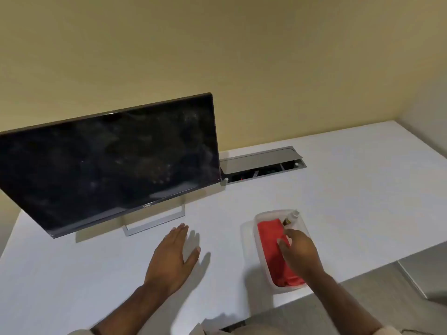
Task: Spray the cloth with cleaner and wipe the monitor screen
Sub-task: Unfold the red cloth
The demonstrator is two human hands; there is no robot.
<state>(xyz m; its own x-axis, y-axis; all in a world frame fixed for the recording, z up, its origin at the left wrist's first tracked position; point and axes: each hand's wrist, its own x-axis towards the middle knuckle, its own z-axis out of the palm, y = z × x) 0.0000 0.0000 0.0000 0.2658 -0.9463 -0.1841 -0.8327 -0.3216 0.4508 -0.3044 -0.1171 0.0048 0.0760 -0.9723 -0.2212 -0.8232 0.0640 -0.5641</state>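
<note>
Item one: my right hand (298,250) was over a clear plastic tub (260,247), fingers loosely curled, thumb and fingertips at the red cloth (271,240) lying inside; whether they had pinched it I could not tell. Item two: a small spray bottle (291,217) with a white cap, at the tub's far end, just beyond my right fingertips. Item three: my left hand (173,257) lay flat and spread on the white desk (338,201), holding nothing. Item four: the monitor (108,163), dark and smudged, stood beyond my left hand. Item five: a grey cable hatch (263,163), open, well beyond the tub.
</note>
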